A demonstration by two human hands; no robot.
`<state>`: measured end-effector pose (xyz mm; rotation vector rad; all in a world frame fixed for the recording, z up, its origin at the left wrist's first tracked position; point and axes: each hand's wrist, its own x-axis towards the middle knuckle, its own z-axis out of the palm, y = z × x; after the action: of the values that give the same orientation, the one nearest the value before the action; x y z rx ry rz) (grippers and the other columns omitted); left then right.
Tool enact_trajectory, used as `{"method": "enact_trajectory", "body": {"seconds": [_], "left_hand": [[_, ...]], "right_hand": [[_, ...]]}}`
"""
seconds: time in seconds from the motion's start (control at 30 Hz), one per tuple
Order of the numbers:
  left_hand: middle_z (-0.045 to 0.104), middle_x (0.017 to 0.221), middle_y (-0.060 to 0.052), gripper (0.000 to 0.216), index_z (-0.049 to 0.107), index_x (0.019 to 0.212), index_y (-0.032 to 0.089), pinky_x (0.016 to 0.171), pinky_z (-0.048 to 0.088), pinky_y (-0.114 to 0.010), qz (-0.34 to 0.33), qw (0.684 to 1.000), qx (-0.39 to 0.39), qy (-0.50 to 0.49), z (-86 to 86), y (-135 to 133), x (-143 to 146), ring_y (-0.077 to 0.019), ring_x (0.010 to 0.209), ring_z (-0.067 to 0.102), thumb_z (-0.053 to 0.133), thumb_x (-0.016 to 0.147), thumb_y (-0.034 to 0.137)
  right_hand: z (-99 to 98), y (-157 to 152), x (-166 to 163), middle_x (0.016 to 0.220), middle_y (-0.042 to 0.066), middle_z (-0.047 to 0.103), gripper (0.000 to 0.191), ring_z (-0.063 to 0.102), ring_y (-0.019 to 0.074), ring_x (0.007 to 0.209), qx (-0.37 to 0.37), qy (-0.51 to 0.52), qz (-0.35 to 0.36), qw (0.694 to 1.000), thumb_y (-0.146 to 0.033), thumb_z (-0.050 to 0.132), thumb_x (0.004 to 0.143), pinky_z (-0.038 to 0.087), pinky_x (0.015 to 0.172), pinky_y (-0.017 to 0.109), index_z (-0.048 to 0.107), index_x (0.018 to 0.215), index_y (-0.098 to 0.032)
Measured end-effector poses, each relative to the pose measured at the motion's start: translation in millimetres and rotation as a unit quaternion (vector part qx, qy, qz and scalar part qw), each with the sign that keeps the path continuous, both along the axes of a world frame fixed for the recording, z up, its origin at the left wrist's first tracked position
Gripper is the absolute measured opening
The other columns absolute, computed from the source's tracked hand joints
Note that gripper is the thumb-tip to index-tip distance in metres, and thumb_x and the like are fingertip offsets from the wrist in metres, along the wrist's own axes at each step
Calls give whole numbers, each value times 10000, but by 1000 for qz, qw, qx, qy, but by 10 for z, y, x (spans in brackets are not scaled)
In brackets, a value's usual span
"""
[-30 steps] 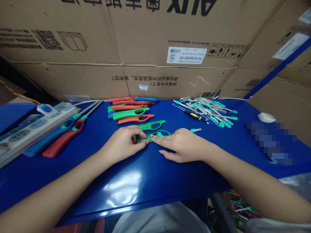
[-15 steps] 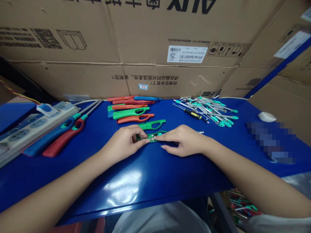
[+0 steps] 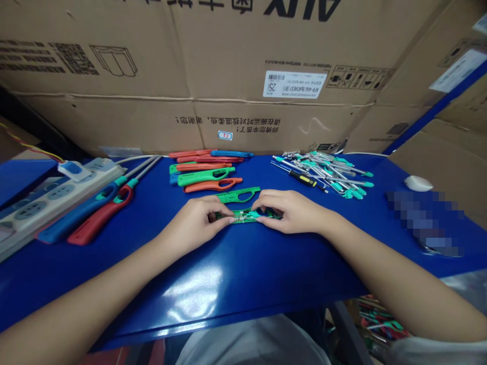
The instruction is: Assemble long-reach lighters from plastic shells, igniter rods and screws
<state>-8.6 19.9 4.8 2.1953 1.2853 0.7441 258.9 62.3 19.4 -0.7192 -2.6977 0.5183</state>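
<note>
A green lighter shell half (image 3: 243,219) lies on the blue table between my hands, its inner side up, with small white and teal parts inside. My left hand (image 3: 207,219) is closed round its left end, thumb in front and fingers behind. At the right end my right hand (image 3: 289,212) pinches it around a teal piece (image 3: 255,215), which the fingertips partly cover. Just behind lies another green shell half (image 3: 238,195) with an open handle loop. Fingers hide both ends of the shell I hold.
Orange, green and blue lighter shells (image 3: 207,176) are piled behind. Metal tubes with teal tips (image 3: 335,172) and a black-yellow screwdriver (image 3: 302,178) lie right. Two long lighters (image 3: 99,215) rest beside a power strip (image 3: 57,195) at left. A cardboard wall (image 3: 228,61) stands behind.
My right hand has gone from pressing with an extended index finger to pinching the shell's right end with thumb and fingers. My left hand keeps its hold.
</note>
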Motion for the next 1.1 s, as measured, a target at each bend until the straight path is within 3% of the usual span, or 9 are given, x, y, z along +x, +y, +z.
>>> {"method": "enact_trajectory", "body": {"seconds": [0.2, 0.33, 0.5, 0.6, 0.8, 1.1], "left_hand": [[702, 797, -3, 103, 814, 927, 214, 612, 469, -238, -7, 999, 26, 20, 15, -25, 21, -119, 637, 618, 716, 894, 209], [717, 865, -19, 135, 799, 978, 203, 645, 501, -256, -18, 997, 58, 54, 32, -60, 18, -140, 702, 658, 676, 926, 222], [737, 995, -48, 187, 753, 1046, 216, 800, 548, -372, -20, 978, 133, 161, 83, -101, 14, -247, 940, 670, 620, 964, 320], [712, 1084, -82, 227, 711, 1093, 193, 919, 538, -439, -35, 971, 168, 167, 108, -122, 48, -281, 1046, 622, 624, 959, 354], [630, 1351, -99, 334, 624, 1331, 242, 1064, 493, -486, -120, 966, 153, 168, 37, -168, 137, -285, 1265, 569, 522, 1029, 338], [582, 1368, -130, 366, 629, 1369, 232, 1107, 483, -495, -115, 977, 121, 136, -51, -145, 150, -288, 1301, 543, 516, 1030, 314]], "right_hand": [[5, 28, 1, 896, 29, 666, 174, 598, 152, 773, -49, -4, -23, 999, -207, 618, 956, 445, 705, 270, 679, 1115, -170], [15, 53, 33, 955, 46, 678, 202, 609, 160, 832, -71, 3, -12, 997, -147, 584, 960, 465, 760, 277, 675, 1139, -165], [45, 73, 76, 1033, 73, 688, 176, 641, 185, 905, -70, -17, -6, 997, -119, 575, 955, 488, 815, 306, 699, 1071, -165], [45, 75, 71, 1009, 72, 690, 147, 647, 193, 923, -61, -28, -3, 998, -118, 569, 960, 492, 837, 316, 709, 966, -164], [38, 64, 41, 964, 57, 682, 123, 637, 180, 875, -54, -22, -13, 998, -113, 592, 946, 489, 788, 302, 702, 917, -160], [41, 81, 55, 961, 57, 699, 133, 652, 171, 868, -73, 2, -5, 997, -113, 600, 942, 491, 788, 291, 721, 912, -160]]}}
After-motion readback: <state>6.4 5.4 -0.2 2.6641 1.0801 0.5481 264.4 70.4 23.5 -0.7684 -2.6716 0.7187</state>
